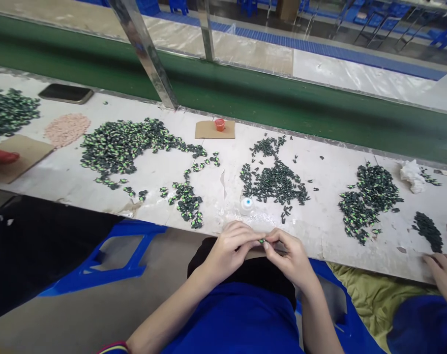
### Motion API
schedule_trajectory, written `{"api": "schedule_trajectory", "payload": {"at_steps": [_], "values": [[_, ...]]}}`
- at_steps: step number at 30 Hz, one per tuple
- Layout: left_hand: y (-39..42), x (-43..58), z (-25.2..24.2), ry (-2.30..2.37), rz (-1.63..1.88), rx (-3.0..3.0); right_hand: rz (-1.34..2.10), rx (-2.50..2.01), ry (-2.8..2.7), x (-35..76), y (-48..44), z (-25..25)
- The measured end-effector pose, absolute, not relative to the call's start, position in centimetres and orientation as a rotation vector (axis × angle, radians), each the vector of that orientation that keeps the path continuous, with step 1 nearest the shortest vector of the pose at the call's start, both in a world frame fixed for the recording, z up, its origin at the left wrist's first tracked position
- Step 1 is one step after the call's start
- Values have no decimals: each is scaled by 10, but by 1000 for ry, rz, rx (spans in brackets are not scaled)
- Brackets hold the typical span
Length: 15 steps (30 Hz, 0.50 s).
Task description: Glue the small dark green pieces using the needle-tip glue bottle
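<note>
Close to the table's front edge, my left hand [233, 245] and my right hand [288, 256] meet fingertip to fingertip. Pinched between them is a small dark-green piece with bright green on it [261, 241], mostly covered by the fingers. Just beyond my hands stands a small white glue-like bottle with a blue tip [247, 205]. Past it lies a loose pile of slim dark-green parts [277, 181]. To the left, a cluster of dark pieces with bright green marks [187, 201] trails off from a larger heap [122, 142].
A red cup [219, 124] sits on cardboard [204, 130] at the back. Other piles [372, 189] and crumpled tissue [413, 176] lie to the right, near another person's hand [444, 273]. Pink parts [67, 129] and a phone [66, 93] are left. A metal post [145, 54] rises behind.
</note>
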State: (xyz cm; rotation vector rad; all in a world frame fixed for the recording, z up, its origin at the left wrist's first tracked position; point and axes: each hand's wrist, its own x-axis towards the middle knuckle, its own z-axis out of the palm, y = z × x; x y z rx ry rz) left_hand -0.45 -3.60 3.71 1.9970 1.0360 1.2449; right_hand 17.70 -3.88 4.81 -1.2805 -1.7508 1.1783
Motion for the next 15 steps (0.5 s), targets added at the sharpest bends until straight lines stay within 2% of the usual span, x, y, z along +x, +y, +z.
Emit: {"api": "schedule_trajectory", "payload": {"at_steps": [3,7,10,13,15], "values": [[-34,-21,44,1275,1247,2013,868,-1470,-1762,210,-30,50],[-23,-65,47,1800,1340,2054,148,-1850,-1494,256,-15,45],[-9,-91,36,2012,1276,2074,-179,-1975,-1262,263,-7,41],[2,-100,25,2043,1145,2131,-124,-1862,-1357,235,-2,37],[7,-100,22,1989,1019,2204,158,-1717,-1639,205,0,32]]}}
